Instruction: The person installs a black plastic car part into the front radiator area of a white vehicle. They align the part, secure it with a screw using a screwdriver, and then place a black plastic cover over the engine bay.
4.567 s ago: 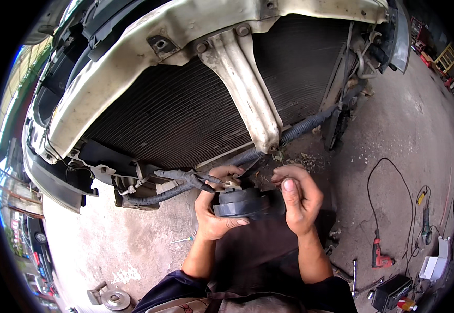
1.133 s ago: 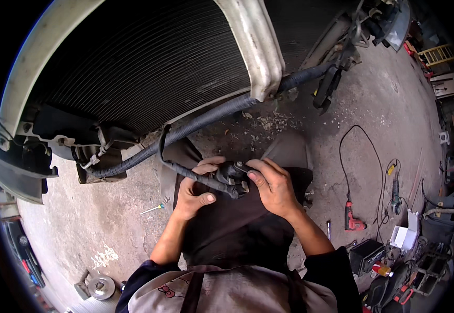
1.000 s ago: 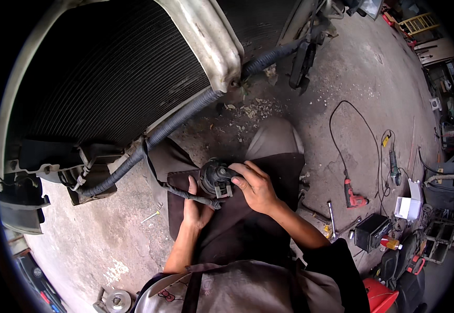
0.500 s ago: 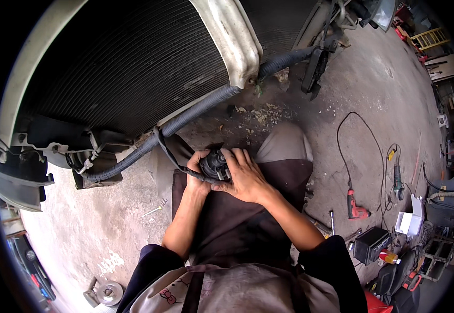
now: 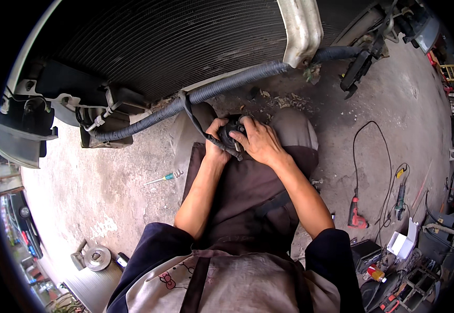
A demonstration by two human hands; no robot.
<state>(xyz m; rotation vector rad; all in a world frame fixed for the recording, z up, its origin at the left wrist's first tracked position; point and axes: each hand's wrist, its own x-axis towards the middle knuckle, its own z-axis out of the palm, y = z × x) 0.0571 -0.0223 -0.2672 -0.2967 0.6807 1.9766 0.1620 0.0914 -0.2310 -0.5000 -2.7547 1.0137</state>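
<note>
Over the apron on my lap, my left hand [image 5: 216, 143] is closed round the left side of a black round car part [image 5: 232, 131]. My right hand [image 5: 261, 140] grips the same part from the right, fingers over its top and thumb across it. A taped wire lead [image 5: 198, 124] comes down from the thick ribbed conduit [image 5: 245, 74] to a connector by my hands; whether it is plugged into the part I cannot tell. Above, the bare front end of a car shows a dark radiator [image 5: 185, 41] and a pale metal bracket [image 5: 300, 31].
On the concrete floor lie a screwdriver [image 5: 159, 177] to the left and, to the right, a corded red drill [image 5: 356, 214], a grinder [image 5: 400, 201], a white box [image 5: 400, 241], a black battery [image 5: 365, 253] and a bottle [image 5: 375, 273]. A pulley-like metal disc [image 5: 97, 258] is at lower left.
I have moved the part lower onto my lap and turned it, both hands staying on it. The view has shifted; lately the part and hands appear higher in the picture.
</note>
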